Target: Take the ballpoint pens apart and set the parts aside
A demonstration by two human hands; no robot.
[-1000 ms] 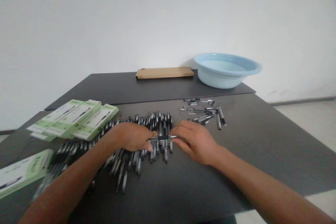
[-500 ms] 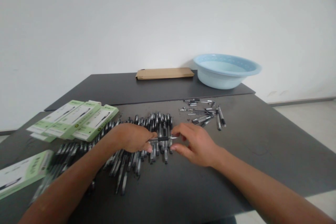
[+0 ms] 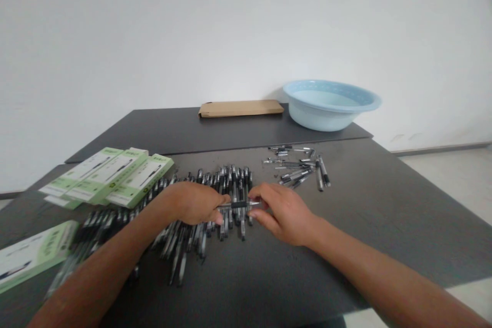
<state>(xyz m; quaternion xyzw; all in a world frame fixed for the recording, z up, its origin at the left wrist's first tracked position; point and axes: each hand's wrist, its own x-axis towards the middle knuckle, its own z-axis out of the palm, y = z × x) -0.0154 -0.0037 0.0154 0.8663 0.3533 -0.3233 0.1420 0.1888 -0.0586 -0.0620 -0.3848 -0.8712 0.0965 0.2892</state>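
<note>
A gel pen with a black rubber grip lies sideways between my two hands, its metal tip pointing right. My left hand is closed around the pen's rear part, which the fingers mostly hide. At the front end, thumb and fingertips of my right hand pinch the pen close to its tip, which shows between them. Under and beyond both hands spreads a wide row of black-and-clear pens, most lying lengthwise away from me. My left forearm covers part of that row.
Green-and-white pen boxes are stacked at left, with another pen box nearer me. Loose pens and parts lie scattered at right. Behind them are a flat cardboard box and a light blue basin, by the wall.
My right hand has shifted slightly left along the pen, and its fingertips have closed in near the tip. My left hand has stayed nearly still.
</note>
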